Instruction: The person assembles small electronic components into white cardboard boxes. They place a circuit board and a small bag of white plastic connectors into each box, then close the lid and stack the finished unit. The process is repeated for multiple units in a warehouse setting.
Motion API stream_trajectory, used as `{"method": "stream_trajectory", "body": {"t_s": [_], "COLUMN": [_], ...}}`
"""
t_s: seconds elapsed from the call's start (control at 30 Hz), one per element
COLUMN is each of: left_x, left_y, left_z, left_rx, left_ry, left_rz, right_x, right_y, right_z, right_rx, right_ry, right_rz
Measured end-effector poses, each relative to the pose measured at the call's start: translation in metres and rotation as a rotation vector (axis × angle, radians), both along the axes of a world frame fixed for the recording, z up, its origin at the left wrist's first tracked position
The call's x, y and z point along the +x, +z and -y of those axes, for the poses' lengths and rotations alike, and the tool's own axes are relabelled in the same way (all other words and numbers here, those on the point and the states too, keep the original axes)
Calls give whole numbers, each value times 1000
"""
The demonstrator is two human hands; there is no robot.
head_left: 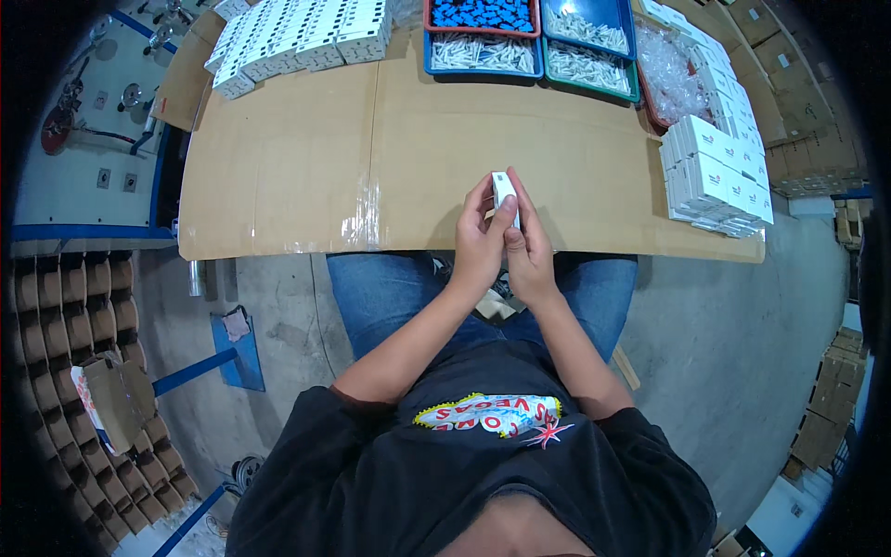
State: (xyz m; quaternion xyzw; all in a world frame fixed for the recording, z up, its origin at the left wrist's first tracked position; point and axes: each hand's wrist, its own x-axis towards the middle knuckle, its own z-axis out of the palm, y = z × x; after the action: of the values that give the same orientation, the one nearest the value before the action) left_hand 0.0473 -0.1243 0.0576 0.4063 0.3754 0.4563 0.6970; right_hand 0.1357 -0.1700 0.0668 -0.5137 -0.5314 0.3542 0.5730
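Note:
A small white box point(502, 189) stands between my two hands, above the near edge of the cardboard-covered table point(288, 167). My left hand point(480, 232) presses it from the left, its thumb lying across the near face. From the right, my right hand point(529, 246) closes on the same box with straight fingers along its side. Only the box's narrow top end and part of one face show; the palms hide the rest.
Rows of white boxes point(302, 37) stand at the far left. Trays of blue pieces point(483, 14) and white pieces point(487, 54) sit at the back. A red tray of clear plastic bags point(670, 70) and stacked flat white boxes point(715, 176) are on the right.

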Motion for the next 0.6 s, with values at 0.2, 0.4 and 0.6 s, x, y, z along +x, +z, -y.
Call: {"method": "stream_trajectory", "body": {"t_s": [0.2, 0.4, 0.6], "left_x": [-2, -6, -3], "left_y": [8, 11, 7], "left_z": [13, 17, 20], "left_rx": [276, 402, 413], "left_ry": [79, 85, 66], "left_rz": [53, -4, -41], "right_x": [-2, -5, -4], "right_y": [-1, 0, -1], "right_z": [3, 5, 9], "right_rx": [154, 251, 249], "right_ry": [-33, -84, -123], "right_rz": [175, 222, 215]}}
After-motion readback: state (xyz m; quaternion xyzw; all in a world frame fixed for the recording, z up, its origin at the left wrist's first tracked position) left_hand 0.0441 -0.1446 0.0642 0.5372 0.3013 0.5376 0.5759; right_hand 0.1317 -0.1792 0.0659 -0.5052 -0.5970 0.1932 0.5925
